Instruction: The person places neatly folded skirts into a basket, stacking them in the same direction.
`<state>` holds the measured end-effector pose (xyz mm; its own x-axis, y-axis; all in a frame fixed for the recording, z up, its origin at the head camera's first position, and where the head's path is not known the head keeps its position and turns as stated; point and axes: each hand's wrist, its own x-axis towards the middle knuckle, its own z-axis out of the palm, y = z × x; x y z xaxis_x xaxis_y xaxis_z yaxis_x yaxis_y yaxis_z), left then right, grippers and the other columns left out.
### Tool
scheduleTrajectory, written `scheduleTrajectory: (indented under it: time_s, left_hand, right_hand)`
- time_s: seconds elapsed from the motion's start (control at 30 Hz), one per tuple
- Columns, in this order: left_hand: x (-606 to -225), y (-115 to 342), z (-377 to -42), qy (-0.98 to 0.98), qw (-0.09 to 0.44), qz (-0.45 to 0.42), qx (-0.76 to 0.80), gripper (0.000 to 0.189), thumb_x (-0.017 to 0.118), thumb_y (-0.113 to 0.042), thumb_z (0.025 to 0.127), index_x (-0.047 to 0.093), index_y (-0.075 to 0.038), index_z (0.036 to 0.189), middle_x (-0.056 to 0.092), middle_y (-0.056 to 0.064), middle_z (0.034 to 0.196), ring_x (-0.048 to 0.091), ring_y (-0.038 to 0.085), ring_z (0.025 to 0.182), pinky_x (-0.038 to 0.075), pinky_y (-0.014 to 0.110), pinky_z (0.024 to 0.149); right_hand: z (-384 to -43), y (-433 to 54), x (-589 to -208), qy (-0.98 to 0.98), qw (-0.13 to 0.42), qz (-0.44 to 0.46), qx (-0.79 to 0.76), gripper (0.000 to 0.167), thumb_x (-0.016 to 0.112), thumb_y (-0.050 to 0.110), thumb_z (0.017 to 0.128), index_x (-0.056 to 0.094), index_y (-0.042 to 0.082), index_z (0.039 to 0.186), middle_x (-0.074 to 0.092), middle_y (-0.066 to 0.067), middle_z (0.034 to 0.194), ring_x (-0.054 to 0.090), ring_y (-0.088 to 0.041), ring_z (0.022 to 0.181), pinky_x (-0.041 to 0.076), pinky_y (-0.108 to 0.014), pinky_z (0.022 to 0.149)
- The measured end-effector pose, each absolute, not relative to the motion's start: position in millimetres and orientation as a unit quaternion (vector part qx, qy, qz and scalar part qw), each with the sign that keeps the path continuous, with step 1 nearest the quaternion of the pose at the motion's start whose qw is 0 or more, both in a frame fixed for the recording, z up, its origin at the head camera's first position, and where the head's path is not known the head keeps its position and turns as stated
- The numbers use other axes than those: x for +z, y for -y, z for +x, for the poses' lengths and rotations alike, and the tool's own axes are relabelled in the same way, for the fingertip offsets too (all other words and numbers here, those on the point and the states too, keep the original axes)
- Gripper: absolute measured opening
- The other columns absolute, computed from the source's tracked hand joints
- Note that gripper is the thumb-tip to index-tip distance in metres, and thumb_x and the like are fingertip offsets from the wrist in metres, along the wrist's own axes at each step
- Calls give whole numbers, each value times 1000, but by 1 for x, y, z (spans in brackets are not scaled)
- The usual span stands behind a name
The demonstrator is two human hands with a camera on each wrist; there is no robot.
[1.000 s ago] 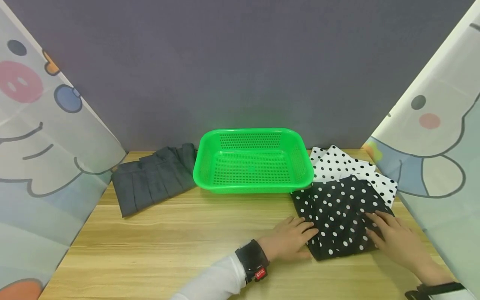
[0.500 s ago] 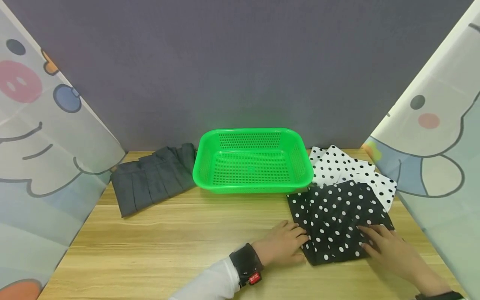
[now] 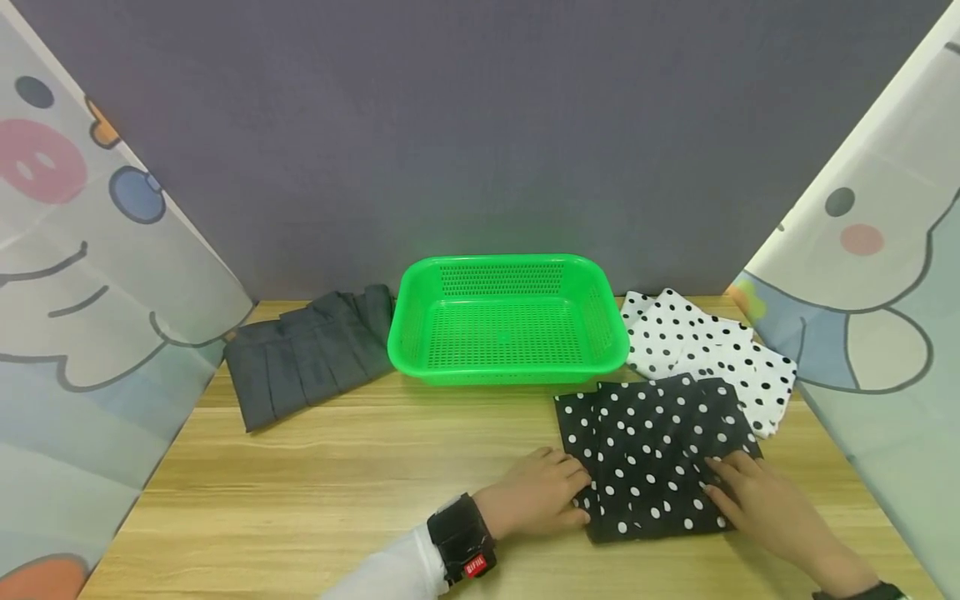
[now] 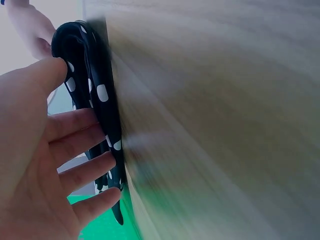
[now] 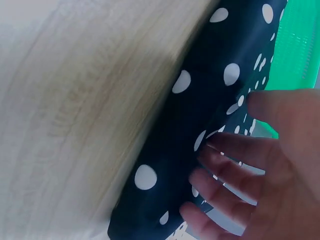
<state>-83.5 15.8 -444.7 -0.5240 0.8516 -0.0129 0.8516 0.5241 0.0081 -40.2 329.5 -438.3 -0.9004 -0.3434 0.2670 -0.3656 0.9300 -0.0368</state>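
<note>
A folded black cloth with white polka dots (image 3: 652, 458) lies on the table at the right, its front edge near both hands. My left hand (image 3: 536, 493) is at its left edge; in the left wrist view the thumb and nearly straight fingers (image 4: 87, 172) touch the folded layers from the side. My right hand (image 3: 772, 508) rests on the cloth's right part. The right wrist view shows its fingers (image 5: 220, 192) spread and lightly bent, tips on the dotted fabric. Behind the black cloth lies a folded white cloth with black dots (image 3: 690, 333), partly covered by it.
A green perforated plastic basket (image 3: 506, 375) stands at the back middle, against the dark grey wall (image 3: 480, 133). Left of it lies a folded dark grey pleated cloth (image 3: 307, 362). Printed cartoon panels (image 3: 877, 350) border the wooden table (image 3: 300, 500) on both sides.
The black dotted cloth has slid left and slightly toward me, with both hands moving along with it. More of the white dotted cloth shows behind it.
</note>
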Motion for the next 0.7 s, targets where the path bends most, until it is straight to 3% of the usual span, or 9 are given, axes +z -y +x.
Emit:
scheduleTrajectory:
  time_s: [0.3, 0.5, 0.7]
  left_hand:
    - [-444, 9, -81, -873, -13, 487, 8, 45, 45, -52, 90, 57, -20, 120, 55, -8, 121, 49, 11, 115, 39, 29, 97]
    - [-441, 29, -80, -877, -21, 480, 16, 42, 48, -50, 89, 61, -18, 113, 58, -6, 117, 51, 13, 112, 41, 29, 96]
    - [-441, 47, -81, -886, -23, 461, 41, 35, 51, -47, 89, 63, -17, 103, 60, -6, 108, 55, 12, 103, 44, 28, 92]
  right_hand:
    - [-39, -328, -440, 965, 162, 201, 56, 34, 73, 21, 70, 69, 13, 103, 57, -15, 108, 54, -37, 89, 43, -56, 74]
    - [-43, -319, -441, 954, 173, 236, 67, 41, 73, 19, 68, 66, 4, 104, 59, -15, 107, 58, -35, 87, 48, -51, 73]
    - [-44, -305, -441, 957, 145, 242, 69, 38, 74, 19, 70, 66, 6, 105, 60, -10, 107, 59, -30, 91, 48, -48, 77]
